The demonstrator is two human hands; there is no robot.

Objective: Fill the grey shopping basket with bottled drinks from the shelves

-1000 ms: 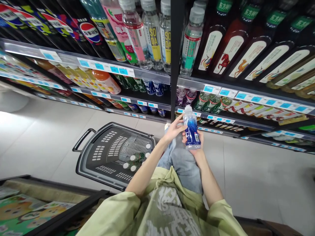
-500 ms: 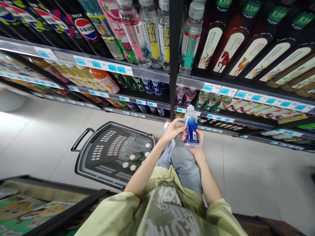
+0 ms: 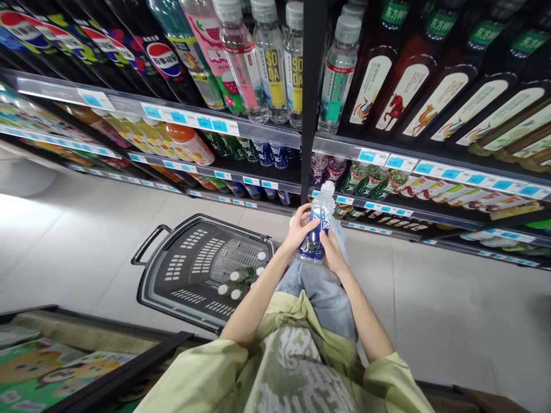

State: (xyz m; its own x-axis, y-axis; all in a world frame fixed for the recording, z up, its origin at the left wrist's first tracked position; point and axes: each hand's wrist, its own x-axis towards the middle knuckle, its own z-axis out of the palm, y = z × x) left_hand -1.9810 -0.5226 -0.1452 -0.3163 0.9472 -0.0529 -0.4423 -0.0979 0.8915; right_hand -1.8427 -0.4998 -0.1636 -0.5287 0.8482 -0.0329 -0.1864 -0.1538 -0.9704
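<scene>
Between my two hands is a clear drink bottle point(image 3: 318, 221) with a blue label and a white cap, tilted a little, its cap pointing toward the shelves. My left hand point(image 3: 300, 230) is closed around its left side, thumb across the label. On the lower right side, my right hand point(image 3: 333, 251) grips it, with the thumb on the label and the other fingers hidden behind. The bottle is held above my knees, in front of the lower shelves.
A black shopping basket point(image 3: 172, 298) with a handle stands on the floor at my left, with several green, white-capped bottles point(image 3: 241, 275) inside. Ahead are shelves of drinks, including soda water bottles point(image 3: 339, 77) and cola bottles point(image 3: 166, 60). Behind me is a low display with green packages point(image 3: 38, 361).
The bottle has turned in my hands, so its front label shows instead of the barcode side. It has shifted slightly left, and my left thumb now lies over it.
</scene>
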